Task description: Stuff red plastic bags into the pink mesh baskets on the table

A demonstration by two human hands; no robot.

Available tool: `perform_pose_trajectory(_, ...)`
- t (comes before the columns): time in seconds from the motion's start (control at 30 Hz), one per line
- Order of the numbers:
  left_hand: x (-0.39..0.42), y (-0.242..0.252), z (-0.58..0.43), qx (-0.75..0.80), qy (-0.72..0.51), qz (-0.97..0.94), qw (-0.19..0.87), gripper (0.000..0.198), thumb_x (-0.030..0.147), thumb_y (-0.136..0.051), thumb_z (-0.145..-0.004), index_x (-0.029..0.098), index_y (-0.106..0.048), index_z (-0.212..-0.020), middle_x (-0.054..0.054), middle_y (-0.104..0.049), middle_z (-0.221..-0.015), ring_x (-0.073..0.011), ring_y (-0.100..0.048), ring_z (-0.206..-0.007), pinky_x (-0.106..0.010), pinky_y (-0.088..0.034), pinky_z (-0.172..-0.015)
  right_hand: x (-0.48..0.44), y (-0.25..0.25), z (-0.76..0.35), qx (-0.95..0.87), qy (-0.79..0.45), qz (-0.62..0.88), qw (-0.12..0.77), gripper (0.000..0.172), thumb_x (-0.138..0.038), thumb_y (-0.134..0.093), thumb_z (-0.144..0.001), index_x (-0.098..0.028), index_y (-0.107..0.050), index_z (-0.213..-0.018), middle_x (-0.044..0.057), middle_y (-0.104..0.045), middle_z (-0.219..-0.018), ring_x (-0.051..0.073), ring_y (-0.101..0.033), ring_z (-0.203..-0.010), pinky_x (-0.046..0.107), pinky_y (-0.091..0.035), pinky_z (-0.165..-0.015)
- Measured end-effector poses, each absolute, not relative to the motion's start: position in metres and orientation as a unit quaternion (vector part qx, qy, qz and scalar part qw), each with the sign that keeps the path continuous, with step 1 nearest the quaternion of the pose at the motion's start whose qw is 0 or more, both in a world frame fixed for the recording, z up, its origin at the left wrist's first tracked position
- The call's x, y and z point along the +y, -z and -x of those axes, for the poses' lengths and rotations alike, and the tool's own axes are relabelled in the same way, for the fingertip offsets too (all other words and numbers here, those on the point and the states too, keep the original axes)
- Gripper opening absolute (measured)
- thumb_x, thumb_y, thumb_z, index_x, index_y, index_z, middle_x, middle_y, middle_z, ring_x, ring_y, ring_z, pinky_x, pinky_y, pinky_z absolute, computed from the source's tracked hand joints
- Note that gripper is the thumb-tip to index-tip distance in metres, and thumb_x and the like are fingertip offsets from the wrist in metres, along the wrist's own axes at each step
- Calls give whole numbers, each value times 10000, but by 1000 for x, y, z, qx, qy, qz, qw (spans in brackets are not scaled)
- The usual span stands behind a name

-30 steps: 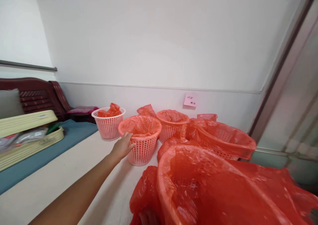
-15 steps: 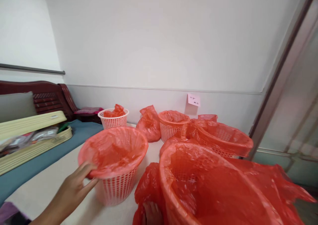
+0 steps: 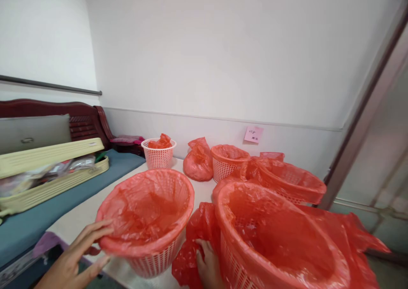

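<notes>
A lined basket [image 3: 156, 259], white lattice with a red plastic bag folded over its rim, stands at the left front of the table. My left hand [image 3: 75, 255] is at its near left rim, fingers stretched over the bag edge and thumb apart from them. Low in the middle, my right hand [image 3: 208, 261] has its fingers curled on a crumpled red plastic bag [image 3: 186, 255]. This bag lies between that basket and a large lined basket [image 3: 236, 263] on the right. The right fingertips are partly hidden in the plastic.
Farther back are a small white basket [image 3: 158, 157], a bulging red bag [image 3: 198, 165] and more lined baskets [image 3: 223, 170]. A pink note [image 3: 253, 134] is on the wall. At left, an open cream case [image 3: 63, 185] rests on a blue surface [image 3: 123, 163].
The left basket has come nearer, towards the table's front left. My left thumb has spread away from the rim. More of my right hand now shows at the crumpled bag.
</notes>
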State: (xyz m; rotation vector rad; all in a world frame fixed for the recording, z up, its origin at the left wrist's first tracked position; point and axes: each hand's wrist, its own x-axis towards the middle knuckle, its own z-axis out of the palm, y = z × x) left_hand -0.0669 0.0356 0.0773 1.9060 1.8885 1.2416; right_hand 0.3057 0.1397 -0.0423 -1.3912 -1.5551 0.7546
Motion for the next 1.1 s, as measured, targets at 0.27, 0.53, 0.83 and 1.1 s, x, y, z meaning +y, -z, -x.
perform_pose_trajectory(0.27, 52, -123, 38, 630, -588, -347, 370, 676, 657, -769, -664, 219, -567, -1136, -100, -653, -1221, -229, -679, -964, -307, -596, -723, 123, 3, -294, -536, -408, 494, 550, 399, -546, -558, -837, -192, -681, -972, 101, -734, -930, 244, -692, -877, 349, -551, -809)
perform_pose_trajectory(0.53, 68, -136, 27, 607, -567, -318, 457, 558, 384, -892, -593, 186, -593, -1021, -35, -722, -821, -173, -684, -689, -268, -571, -645, 150, -51, -266, -352, -595, 413, 593, 713, -758, -702, -651, -192, -663, -1082, 69, -712, -1006, 206, -684, -799, 298, -539, -640)
perform_pose_trajectory(0.83, 27, -104, 54, 519, -631, -273, 507, 847, 123, -922, -439, 199, -574, -1208, -72, -781, -858, -360, -746, -810, -405, -634, -662, 124, -97, -269, -339, -690, 289, 570, 350, -440, -829, -707, -168, -702, -886, 13, -730, -818, 134, -654, -719, 244, -530, -677)
perform_pose_trajectory(1.1, 14, -121, 47, 508, -643, -220, 528, 905, 59, -887, -478, 209, -547, -1303, -90, -780, -1000, -358, -725, -985, -431, -637, -796, 112, -98, -268, -303, -742, 246, 545, 256, -322, -847, -700, -169, -646, -742, -35, -638, -645, 77, -567, -563, 209, -511, -624)
